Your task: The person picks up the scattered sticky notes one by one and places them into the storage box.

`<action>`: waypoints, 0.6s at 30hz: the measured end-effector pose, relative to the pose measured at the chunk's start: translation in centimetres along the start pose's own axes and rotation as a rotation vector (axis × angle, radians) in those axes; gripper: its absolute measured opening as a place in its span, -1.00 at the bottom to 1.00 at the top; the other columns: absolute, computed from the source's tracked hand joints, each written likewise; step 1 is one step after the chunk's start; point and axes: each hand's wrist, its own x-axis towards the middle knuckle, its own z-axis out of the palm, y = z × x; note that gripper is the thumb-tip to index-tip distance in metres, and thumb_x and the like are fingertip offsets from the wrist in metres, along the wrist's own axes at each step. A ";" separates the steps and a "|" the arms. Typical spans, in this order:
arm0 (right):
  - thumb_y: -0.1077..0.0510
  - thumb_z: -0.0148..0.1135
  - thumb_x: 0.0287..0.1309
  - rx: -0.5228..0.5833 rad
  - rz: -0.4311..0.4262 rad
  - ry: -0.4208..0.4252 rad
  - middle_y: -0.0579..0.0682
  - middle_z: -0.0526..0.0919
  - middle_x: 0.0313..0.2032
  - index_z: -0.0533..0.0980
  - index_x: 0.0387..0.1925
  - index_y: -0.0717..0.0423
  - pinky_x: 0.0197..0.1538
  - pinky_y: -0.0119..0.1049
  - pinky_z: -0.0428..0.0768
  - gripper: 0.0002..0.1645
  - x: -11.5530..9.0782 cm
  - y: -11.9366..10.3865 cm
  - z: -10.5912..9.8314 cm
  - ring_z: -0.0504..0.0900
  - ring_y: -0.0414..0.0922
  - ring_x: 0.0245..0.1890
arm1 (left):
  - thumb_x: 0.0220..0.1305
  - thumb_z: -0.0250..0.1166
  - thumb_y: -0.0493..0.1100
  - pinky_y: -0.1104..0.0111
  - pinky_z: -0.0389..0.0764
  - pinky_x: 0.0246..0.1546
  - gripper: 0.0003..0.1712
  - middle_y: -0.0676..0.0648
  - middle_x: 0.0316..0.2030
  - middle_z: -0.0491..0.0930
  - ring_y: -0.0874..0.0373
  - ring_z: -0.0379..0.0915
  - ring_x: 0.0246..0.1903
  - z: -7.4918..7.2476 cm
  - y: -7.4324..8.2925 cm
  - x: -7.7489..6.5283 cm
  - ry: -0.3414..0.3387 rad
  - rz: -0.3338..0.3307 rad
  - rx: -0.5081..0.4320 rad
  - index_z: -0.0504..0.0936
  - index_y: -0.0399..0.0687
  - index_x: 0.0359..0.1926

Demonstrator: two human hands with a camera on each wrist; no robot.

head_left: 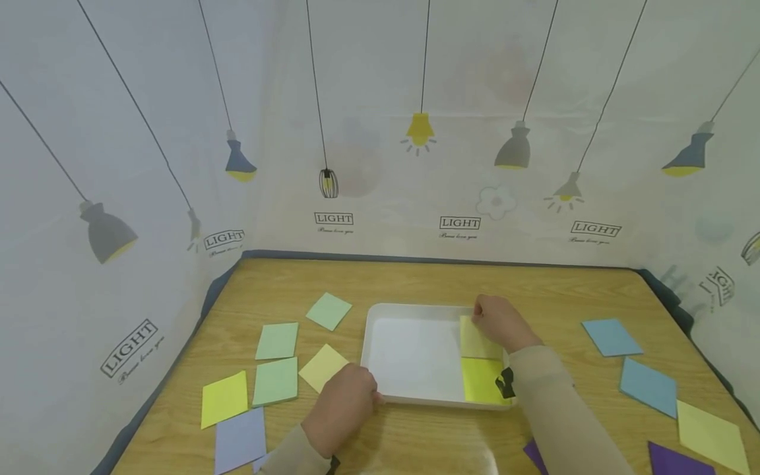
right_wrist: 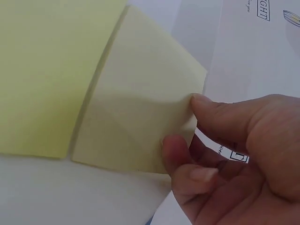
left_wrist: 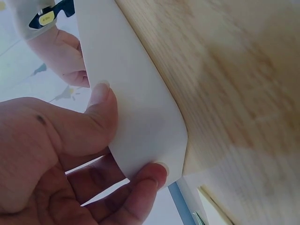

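Note:
A white rectangular tray lies on the wooden table, its left part bare inside. My left hand grips the tray's near left corner; in the left wrist view the thumb and fingertips press the tray's white wall. Over the far right corner is my right hand, pinching the outer edge of a pale yellow sticky note. Beside that note, nearer me in the tray, lies a bright yellow sticky note. A narrow gap parts the two in the right wrist view.
Left of the tray lie several green notes, a pale yellow one, a bright yellow one and a lilac one. Blue, pale yellow and purple notes lie right. A lamp-printed curtain surrounds the table.

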 end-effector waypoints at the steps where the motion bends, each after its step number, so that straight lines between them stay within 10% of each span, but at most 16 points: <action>1: 0.22 0.15 0.37 -0.002 0.002 0.004 0.15 0.65 -0.21 0.52 -0.16 0.27 -0.25 -0.18 0.55 -0.85 0.0 0.0 0.0 0.53 -0.02 -0.30 | 0.18 0.46 -0.11 0.35 0.57 -0.37 -0.73 0.10 -0.58 0.58 0.26 0.40 -0.49 -0.1 0.0 0.0 0.002 0.001 0.003 0.73 -0.06 -0.61; 18: 0.26 0.26 0.20 0.003 0.072 0.043 0.23 0.65 -0.14 0.50 -0.13 0.31 -0.10 -0.05 0.58 -0.76 0.4 0.0 1.0 0.55 0.04 -0.23 | 0.17 0.47 -0.08 0.32 0.58 -0.35 -0.72 0.09 -0.59 0.56 0.26 0.39 -0.48 0.3 0.0 0.1 -0.003 -0.019 -0.005 0.74 -0.05 -0.62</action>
